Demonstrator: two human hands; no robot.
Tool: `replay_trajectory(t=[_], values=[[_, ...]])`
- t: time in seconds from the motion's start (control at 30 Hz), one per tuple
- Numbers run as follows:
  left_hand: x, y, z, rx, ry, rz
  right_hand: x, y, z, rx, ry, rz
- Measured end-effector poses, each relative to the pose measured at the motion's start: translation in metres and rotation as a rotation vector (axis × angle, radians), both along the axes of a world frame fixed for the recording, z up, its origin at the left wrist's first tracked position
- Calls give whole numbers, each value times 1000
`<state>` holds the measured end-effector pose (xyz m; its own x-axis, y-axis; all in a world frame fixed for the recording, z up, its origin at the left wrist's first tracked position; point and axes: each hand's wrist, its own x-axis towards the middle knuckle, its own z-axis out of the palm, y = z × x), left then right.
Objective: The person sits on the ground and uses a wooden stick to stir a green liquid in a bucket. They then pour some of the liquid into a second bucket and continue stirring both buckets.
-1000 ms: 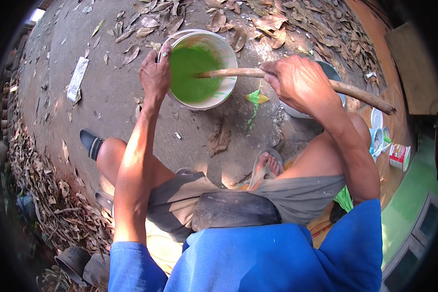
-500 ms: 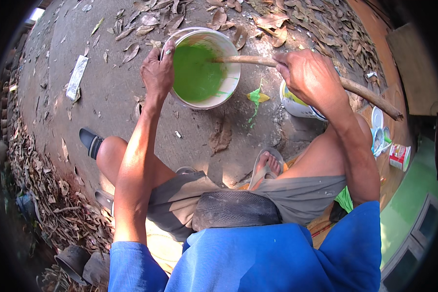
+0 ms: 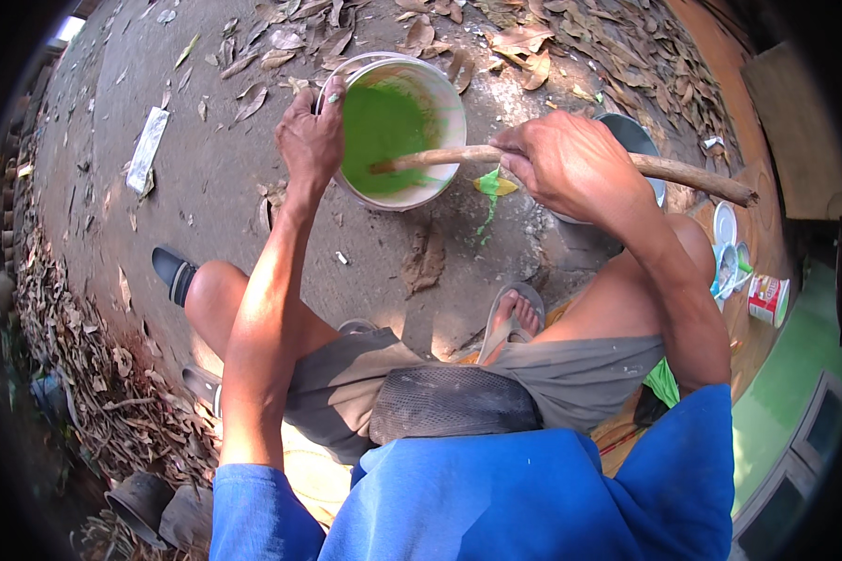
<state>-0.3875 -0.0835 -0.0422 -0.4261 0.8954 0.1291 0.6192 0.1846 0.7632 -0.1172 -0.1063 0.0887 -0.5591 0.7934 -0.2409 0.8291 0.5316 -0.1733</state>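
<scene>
A white bucket (image 3: 449,105) stands on the ground ahead of me, with green paint (image 3: 376,140) inside and streaks of it on the inner wall. My left hand (image 3: 311,140) grips the bucket's left rim, thumb on the edge. In my right hand (image 3: 571,164) is a wooden stick (image 3: 688,175), held with the fingers wrapped round it. The stick lies nearly level across the bucket's right rim, and its left end dips into the green paint. Partly hidden behind my right hand is another bucket (image 3: 632,136).
Green paint is spilled over a yellow leaf (image 3: 494,183) right of the bucket. Dry leaves (image 3: 524,42) litter the far ground. Small paint cans (image 3: 768,299) and a lid (image 3: 725,224) lie at the right by a green wall (image 3: 786,374). My sandalled foot (image 3: 515,318) is nearer.
The stick's dipped end has swept nearer to me and leftward through the paint. My right hand has come slightly nearer and left; the bucket and left hand have shifted slightly right.
</scene>
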Motion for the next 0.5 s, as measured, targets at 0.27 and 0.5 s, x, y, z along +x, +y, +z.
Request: replay_trajectory(t=[0.27,0.5], values=[[2,-2,3,-22,-17,13,12,13,-14,376,63,-60],[-2,0,-2,-11,-6,22,11,1,2,83,-137,19]])
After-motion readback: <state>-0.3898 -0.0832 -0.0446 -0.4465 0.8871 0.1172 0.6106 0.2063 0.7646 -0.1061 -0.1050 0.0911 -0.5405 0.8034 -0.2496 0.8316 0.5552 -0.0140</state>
